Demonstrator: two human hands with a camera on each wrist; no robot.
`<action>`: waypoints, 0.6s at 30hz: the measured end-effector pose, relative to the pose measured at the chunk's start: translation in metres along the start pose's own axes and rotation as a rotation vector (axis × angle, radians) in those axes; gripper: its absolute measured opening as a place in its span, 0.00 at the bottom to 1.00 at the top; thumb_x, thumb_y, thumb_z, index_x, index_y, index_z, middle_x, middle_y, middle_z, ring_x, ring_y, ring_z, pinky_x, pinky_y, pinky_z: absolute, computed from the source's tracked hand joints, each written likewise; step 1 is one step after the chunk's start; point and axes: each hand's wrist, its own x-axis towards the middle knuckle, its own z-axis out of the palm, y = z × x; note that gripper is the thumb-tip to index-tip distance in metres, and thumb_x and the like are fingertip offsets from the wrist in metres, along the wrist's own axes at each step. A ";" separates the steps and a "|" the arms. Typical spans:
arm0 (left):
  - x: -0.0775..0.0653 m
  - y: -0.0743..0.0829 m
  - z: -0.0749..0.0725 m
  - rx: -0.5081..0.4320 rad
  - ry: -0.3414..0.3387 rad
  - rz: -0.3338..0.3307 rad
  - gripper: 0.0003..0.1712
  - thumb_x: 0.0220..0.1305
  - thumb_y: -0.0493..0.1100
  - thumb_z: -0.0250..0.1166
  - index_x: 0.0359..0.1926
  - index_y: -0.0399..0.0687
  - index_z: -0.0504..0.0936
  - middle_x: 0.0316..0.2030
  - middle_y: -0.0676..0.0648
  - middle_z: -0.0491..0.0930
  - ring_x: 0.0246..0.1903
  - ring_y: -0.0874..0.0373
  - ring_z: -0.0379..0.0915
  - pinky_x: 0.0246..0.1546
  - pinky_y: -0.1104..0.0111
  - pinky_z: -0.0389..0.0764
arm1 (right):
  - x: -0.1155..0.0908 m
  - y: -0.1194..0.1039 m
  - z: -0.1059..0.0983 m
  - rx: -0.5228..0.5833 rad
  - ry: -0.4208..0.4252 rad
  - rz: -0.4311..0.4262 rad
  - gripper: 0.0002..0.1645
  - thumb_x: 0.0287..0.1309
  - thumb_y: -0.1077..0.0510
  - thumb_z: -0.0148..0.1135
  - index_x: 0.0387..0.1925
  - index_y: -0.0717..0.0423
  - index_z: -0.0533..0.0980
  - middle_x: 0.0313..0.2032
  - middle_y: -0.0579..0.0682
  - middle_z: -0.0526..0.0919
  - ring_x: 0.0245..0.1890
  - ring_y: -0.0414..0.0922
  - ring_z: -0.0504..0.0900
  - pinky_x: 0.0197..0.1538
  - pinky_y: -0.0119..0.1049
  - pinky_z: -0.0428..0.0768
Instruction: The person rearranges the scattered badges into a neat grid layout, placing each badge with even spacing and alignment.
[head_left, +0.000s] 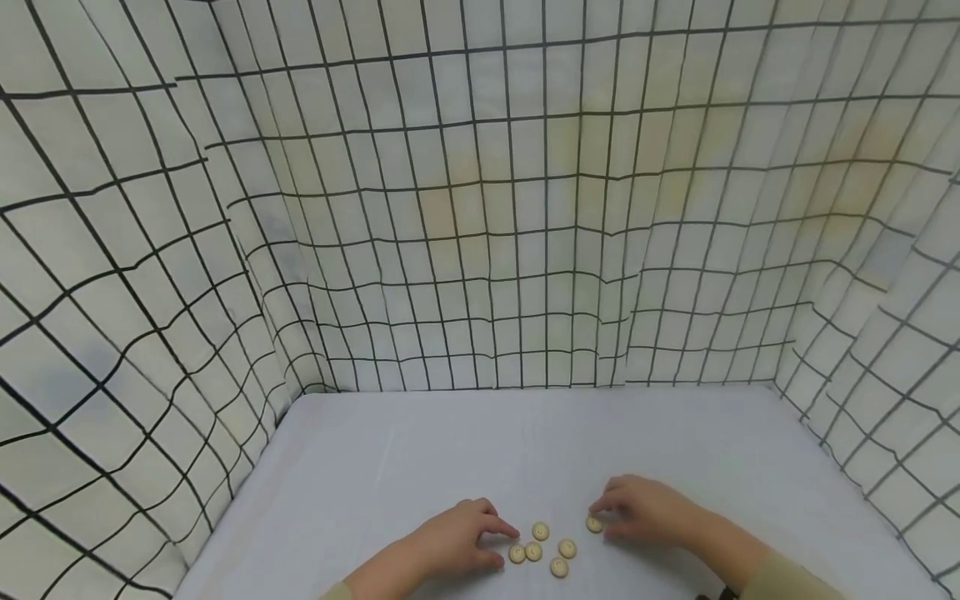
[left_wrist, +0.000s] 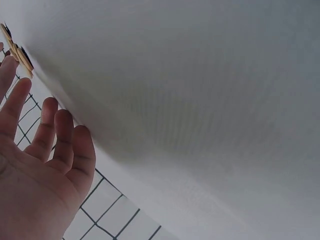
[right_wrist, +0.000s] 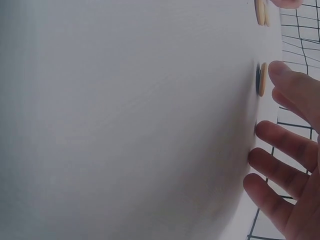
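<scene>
Several small round cream-coloured discs with a mark on top lie on the white table near its front. My left hand (head_left: 467, 540) is beside the left-hand pair, the leftmost disc (head_left: 517, 553) and its neighbour (head_left: 533, 551), fingers loosely extended and holding nothing. In the left wrist view some discs (left_wrist: 20, 56) show edge-on beyond the fingertips of that hand (left_wrist: 40, 170). The rightmost disc (head_left: 594, 523) lies flat by the thumb and fingertips of my right hand (head_left: 651, 512). Whether they touch it I cannot tell. Spread fingers show on this hand (right_wrist: 295, 165) in the right wrist view.
Between the hands lie other discs: one farther back (head_left: 540, 531), one to the right (head_left: 567, 548) and one nearer the front (head_left: 558, 567). The white table (head_left: 525, 442) is bordered by white walls with a black grid (head_left: 480, 292) at the back and sides.
</scene>
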 end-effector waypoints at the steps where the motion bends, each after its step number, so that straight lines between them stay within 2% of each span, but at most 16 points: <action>1: 0.000 0.000 0.000 0.001 0.003 0.008 0.20 0.55 0.55 0.73 0.51 0.72 0.85 0.42 0.63 0.73 0.42 0.68 0.68 0.43 0.67 0.75 | 0.002 0.000 0.000 -0.005 -0.004 0.001 0.18 0.52 0.40 0.70 0.46 0.34 0.84 0.37 0.29 0.77 0.39 0.32 0.75 0.44 0.36 0.77; 7: 0.002 0.000 0.001 0.001 0.011 0.042 0.18 0.56 0.52 0.73 0.50 0.71 0.86 0.41 0.63 0.72 0.41 0.68 0.66 0.42 0.70 0.73 | 0.009 -0.002 0.001 -0.012 -0.020 0.026 0.17 0.51 0.40 0.71 0.45 0.33 0.84 0.36 0.30 0.76 0.37 0.31 0.74 0.43 0.36 0.76; 18: 0.008 0.004 0.002 -0.007 -0.010 0.025 0.19 0.55 0.53 0.74 0.50 0.71 0.87 0.40 0.62 0.70 0.38 0.68 0.63 0.39 0.71 0.71 | 0.011 -0.006 0.003 0.009 -0.048 0.081 0.15 0.49 0.43 0.74 0.41 0.32 0.85 0.33 0.30 0.74 0.35 0.31 0.72 0.40 0.35 0.76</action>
